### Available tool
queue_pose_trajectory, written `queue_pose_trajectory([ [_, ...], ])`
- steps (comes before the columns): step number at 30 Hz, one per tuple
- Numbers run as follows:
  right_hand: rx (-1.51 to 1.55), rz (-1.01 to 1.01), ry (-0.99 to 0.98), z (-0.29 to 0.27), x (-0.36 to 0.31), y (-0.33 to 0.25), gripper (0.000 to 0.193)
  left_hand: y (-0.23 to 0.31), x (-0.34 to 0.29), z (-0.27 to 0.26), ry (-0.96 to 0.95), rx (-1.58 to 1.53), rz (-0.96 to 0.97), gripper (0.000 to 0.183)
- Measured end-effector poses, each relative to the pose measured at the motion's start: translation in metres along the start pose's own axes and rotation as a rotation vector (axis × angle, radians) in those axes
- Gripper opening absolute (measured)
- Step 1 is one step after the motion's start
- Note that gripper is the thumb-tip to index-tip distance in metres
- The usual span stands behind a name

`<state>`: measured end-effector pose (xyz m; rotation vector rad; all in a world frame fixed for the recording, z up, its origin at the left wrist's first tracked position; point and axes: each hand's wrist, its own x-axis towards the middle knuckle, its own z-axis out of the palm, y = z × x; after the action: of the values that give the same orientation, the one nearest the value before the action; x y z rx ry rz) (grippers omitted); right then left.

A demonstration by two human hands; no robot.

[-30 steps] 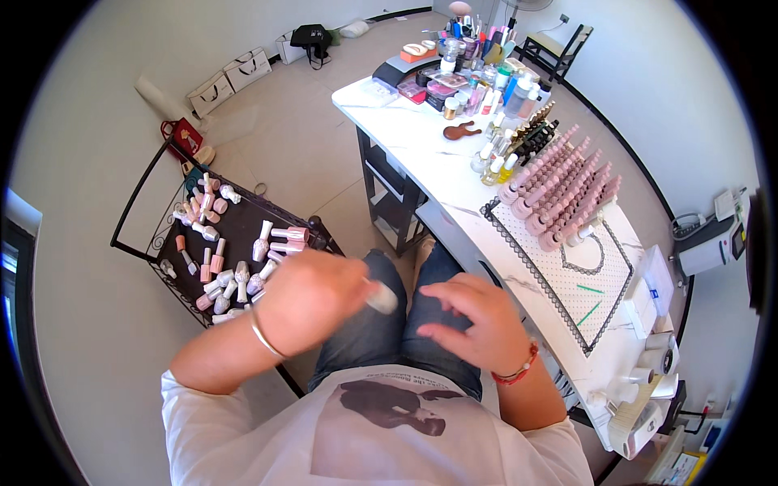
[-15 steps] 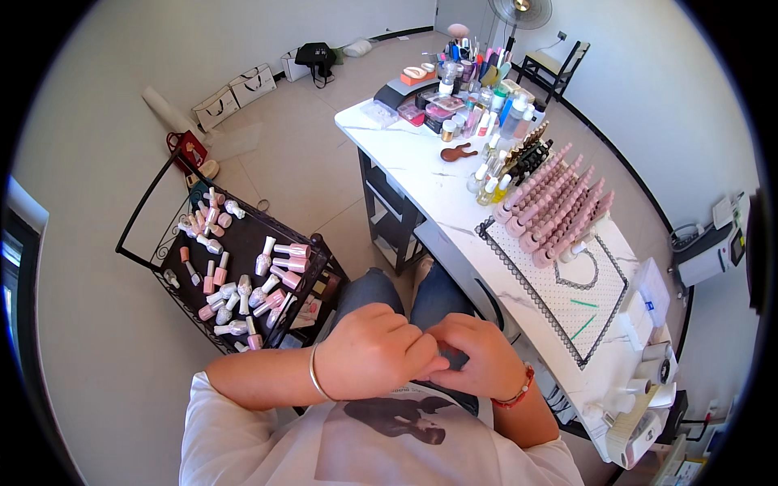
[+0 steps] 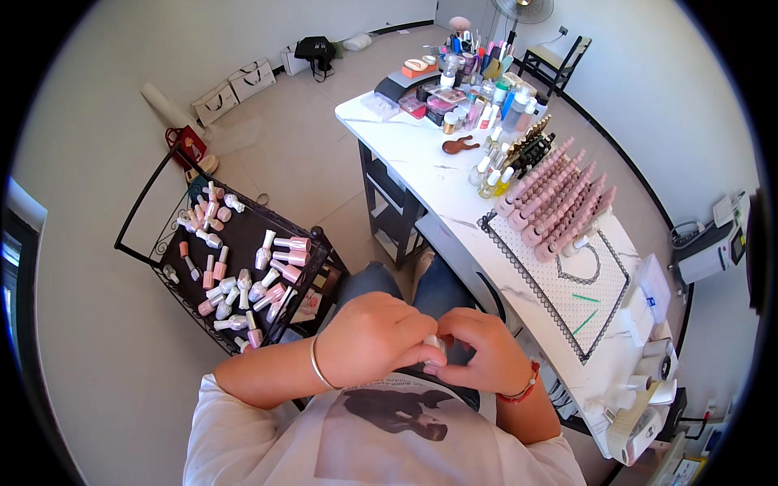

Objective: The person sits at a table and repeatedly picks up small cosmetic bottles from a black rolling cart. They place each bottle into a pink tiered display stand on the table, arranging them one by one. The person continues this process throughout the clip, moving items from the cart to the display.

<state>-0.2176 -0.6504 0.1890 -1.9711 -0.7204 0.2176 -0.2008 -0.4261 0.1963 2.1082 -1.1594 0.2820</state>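
Pale and glossy, a small whitish object, probably a bottle like the loose ones nearby, sits between the person's two hands, in front of the body and above the lap. The left hand curls narrowly over it, fingers bent and thumb beneath. The right hand meets it from the other side, thumb and forefinger near together at its end. How firmly each hand grips cannot be told, as the fingers cover most of it.

Left of the left hand, a dark brown metal cart tray carries many loose pink and white glossy bottles, most lying on their sides at mixed angles. Beyond the right hand, ahead and to its right, close ranks of pink bottles with ribbed caps stand on a white marbled tabletop, partly over a white dotted mat with black lace edging. Two thin green sticks lie on that mat, nearer the right hand than the ranks.

Judging by this layout, the ranked bottles look finished with, the held piece is midway through handling, and the cart's scattered ones appear left unordered.
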Motion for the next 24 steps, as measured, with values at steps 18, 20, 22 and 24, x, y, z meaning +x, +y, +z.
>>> queue_pose_trajectory([
  [18, -0.558, 0.527, 0.938, -0.124, -0.074, 0.134, 0.034, -0.043, -0.080, -0.058, 0.226, 0.094, -0.604, 0.034],
  [20, -0.510, 0.576, 0.909, -0.125, -0.073, 0.156, 0.036, -0.046, -0.084, -0.062, 0.245, 0.148, -0.608, 0.033],
  [22, -0.445, 0.595, 0.920, -0.124, -0.072, 0.170, 0.036, -0.047, -0.087, -0.066, 0.248, 0.209, -0.605, 0.032],
  [24, -0.438, 0.597, 0.942, -0.123, -0.068, 0.176, 0.037, -0.046, -0.090, -0.070, 0.257, 0.259, -0.598, 0.028],
])
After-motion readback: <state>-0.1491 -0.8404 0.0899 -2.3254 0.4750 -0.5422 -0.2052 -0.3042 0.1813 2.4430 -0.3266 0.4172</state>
